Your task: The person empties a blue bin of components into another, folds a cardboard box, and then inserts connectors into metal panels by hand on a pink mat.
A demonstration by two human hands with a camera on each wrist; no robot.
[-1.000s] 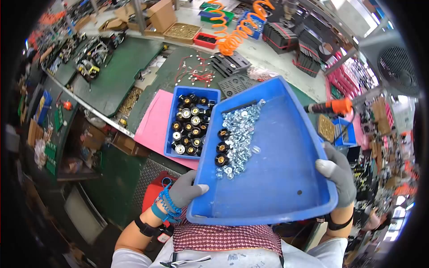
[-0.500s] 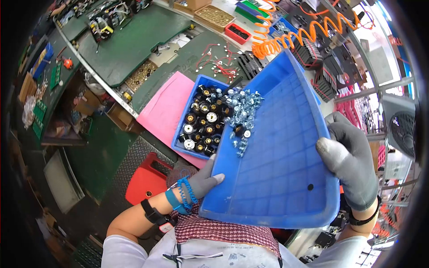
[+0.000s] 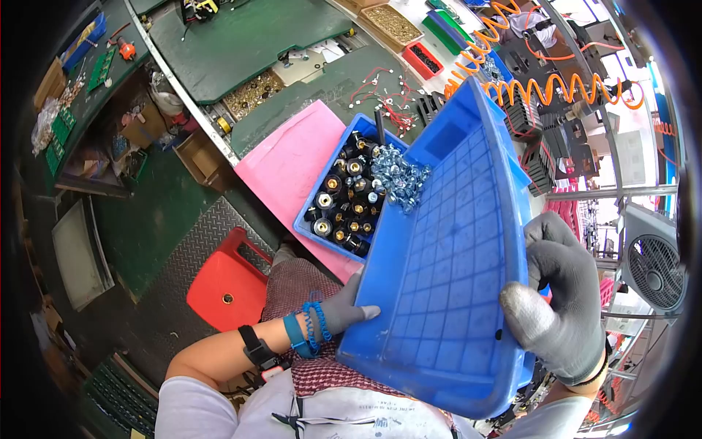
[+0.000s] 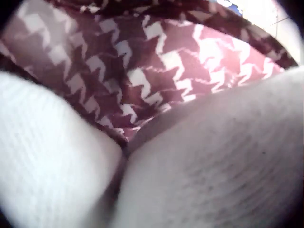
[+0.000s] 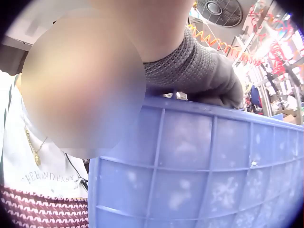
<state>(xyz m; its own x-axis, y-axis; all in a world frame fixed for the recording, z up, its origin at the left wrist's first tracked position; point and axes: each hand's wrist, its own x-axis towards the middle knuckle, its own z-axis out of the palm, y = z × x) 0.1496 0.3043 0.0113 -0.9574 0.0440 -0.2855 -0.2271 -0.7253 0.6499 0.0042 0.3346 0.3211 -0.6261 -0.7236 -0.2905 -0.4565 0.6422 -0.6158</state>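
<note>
Both gloved hands hold a large blue plastic bin (image 3: 453, 241), steeply tilted with its right side raised. My left hand (image 3: 344, 307) grips its near left corner, thumb over the rim. On the raised right rim, my right hand (image 3: 567, 293) holds with the thumb inside; the right wrist view shows the bin's ribbed underside (image 5: 185, 166) below the glove (image 5: 209, 78). Silver screws (image 3: 401, 179) are heaped at the bin's low left end. That end overlaps a smaller blue bin (image 3: 325, 241) full of black knobs with brass centres (image 3: 358, 208). Grey glove fabric (image 4: 213, 161) fills the lower left wrist view.
Under the smaller bin lies a pink sheet (image 3: 292, 161) on the green bench (image 3: 248, 51). Red wires (image 3: 387, 99) and a red box (image 3: 423, 60) are behind, with an orange coiled hose (image 3: 541, 91) hanging right. A red stool (image 3: 230, 282) stands at left below.
The large bin has been tipped further left, its right side rising. The screws slid into a heap at the low end over the smaller bin; the black knobs that lay among them no longer show there.
</note>
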